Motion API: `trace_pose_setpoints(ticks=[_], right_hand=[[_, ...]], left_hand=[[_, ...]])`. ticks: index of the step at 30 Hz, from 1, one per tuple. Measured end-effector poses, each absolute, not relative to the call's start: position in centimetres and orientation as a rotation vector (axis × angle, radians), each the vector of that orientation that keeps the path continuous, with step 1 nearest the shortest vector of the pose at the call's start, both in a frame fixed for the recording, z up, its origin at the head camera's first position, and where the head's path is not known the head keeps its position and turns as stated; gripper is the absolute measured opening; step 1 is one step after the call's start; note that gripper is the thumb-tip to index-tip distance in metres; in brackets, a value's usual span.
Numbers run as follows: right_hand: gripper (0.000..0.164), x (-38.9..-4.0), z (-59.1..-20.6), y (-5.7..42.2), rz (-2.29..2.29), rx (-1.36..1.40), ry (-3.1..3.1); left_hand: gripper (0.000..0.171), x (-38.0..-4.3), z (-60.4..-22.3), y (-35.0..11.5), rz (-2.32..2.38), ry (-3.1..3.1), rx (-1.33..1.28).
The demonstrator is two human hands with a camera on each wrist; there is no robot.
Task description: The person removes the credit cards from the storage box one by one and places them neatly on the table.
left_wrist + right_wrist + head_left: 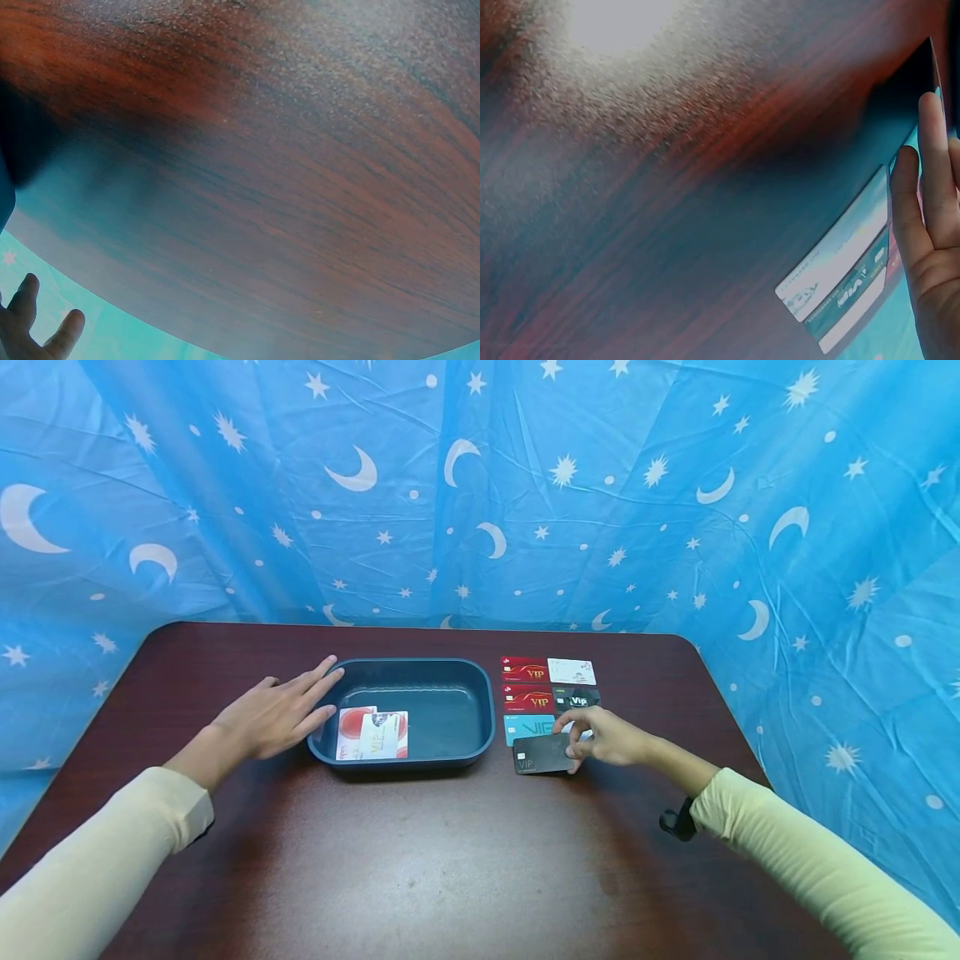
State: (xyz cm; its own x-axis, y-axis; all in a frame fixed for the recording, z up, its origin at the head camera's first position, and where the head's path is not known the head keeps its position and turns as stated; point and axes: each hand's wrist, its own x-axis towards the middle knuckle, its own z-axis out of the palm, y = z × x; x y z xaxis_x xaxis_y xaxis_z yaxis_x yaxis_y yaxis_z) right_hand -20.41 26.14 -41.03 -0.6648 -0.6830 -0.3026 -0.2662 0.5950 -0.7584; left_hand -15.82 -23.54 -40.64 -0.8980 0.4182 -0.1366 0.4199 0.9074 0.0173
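Note:
My right hand (611, 737) pinches a black VIP card (542, 755) by its right end, tilted just over the near end of the card rows. Partly under that hand lies a teal card (528, 728). In the right wrist view, the right hand's fingers (934, 180) are at the right edge, beside a white card (840, 244) on the table. With fingers spread, my left hand (273, 714) rests at the left rim of a dark blue tray (480, 710). Inside the tray, a white-and-gold VIP card (381, 737) overlaps red-and-white cards (352, 724).
Beyond the right hand, two red VIP cards (528, 699) lie in a column, next to a white card (572, 672) and a dark Vip card (576, 695). They lie on a dark brown table (420, 860). A blue curtain (525, 510) with moons and stars hangs behind.

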Motion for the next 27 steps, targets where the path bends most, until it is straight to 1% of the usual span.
trace_pose_setpoints(ticks=[10,27], right_hand=[[0.032,-19.8,-42.0,26.0,-0.963,-0.752,2.176],[0.032,-19.3,-42.2,25.9,-0.951,-0.702,2.144]], left_hand=[[0.071,-15.8,-40.7,-23.5,-0.014,2.934,0.647],[0.070,-15.8,-40.8,-23.5,0.001,2.940,0.638]])
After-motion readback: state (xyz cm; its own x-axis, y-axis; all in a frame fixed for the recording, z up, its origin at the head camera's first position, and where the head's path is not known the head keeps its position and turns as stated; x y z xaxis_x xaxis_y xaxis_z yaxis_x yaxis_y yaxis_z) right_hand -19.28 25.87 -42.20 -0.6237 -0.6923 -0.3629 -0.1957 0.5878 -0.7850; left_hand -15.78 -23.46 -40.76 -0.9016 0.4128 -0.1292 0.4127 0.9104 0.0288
